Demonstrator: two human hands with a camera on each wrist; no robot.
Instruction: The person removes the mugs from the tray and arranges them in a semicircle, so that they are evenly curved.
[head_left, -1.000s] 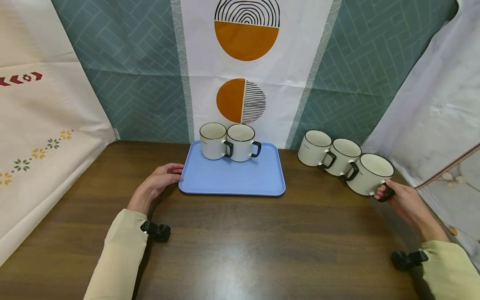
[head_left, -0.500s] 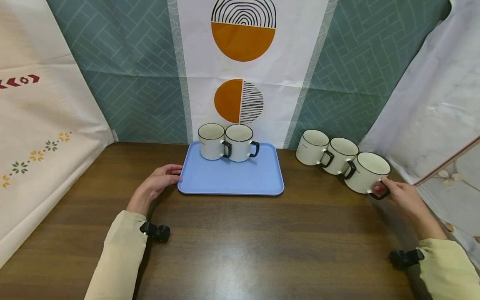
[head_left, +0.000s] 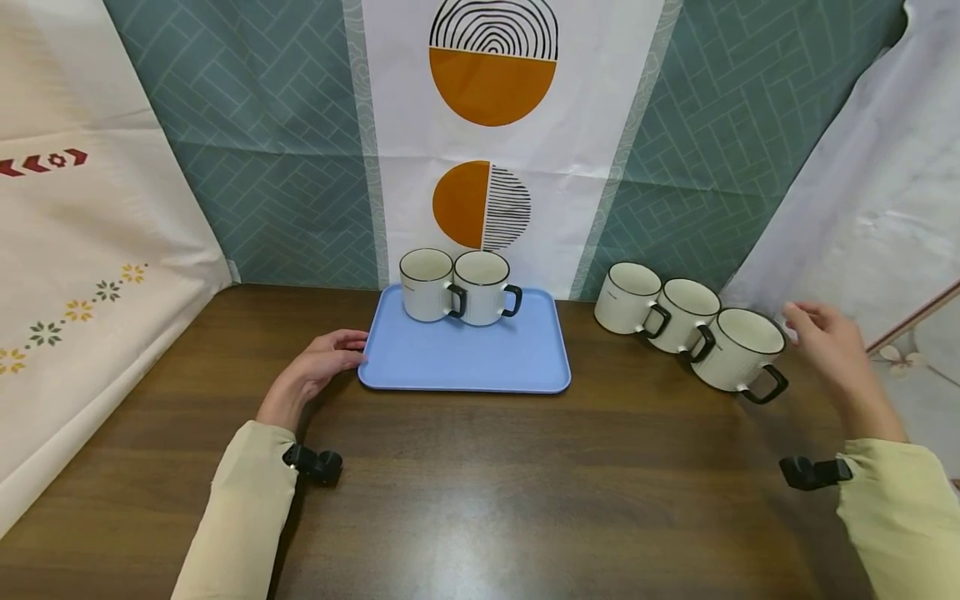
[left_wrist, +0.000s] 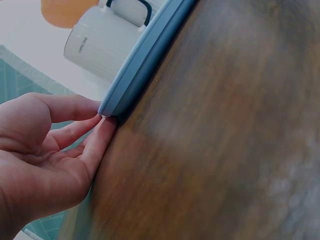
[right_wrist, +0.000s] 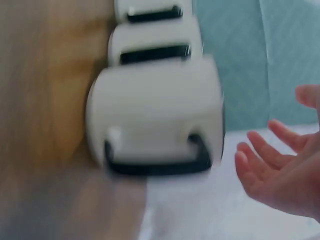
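My left hand (head_left: 318,367) pinches the left edge of a blue tray (head_left: 465,367). In the left wrist view, the thumb lies at the rim and the fingertips (left_wrist: 105,127) meet its underside. Two white enamel mugs with black handles, a left mug (head_left: 426,292) and a right mug (head_left: 480,296), stand side by side at the tray's back. My right hand (head_left: 832,350) is raised beside the nearest mug (head_left: 731,354) of a row of three on the table. Its fingers are loosely bent and hold nothing; the right wrist view shows them apart from that mug (right_wrist: 155,110).
The middle mug (head_left: 678,321) and far mug (head_left: 626,304) of the row stand close together, handles toward the right front. A patterned cloth (head_left: 300,167) hangs behind the brown wooden table (head_left: 480,483); pale cloths flank it, the right one (head_left: 885,167) near my right hand.
My right hand has let go of the nearest mug's handle and risen up beside its rim. The mug stays in the row. My left hand and the tray have not moved.
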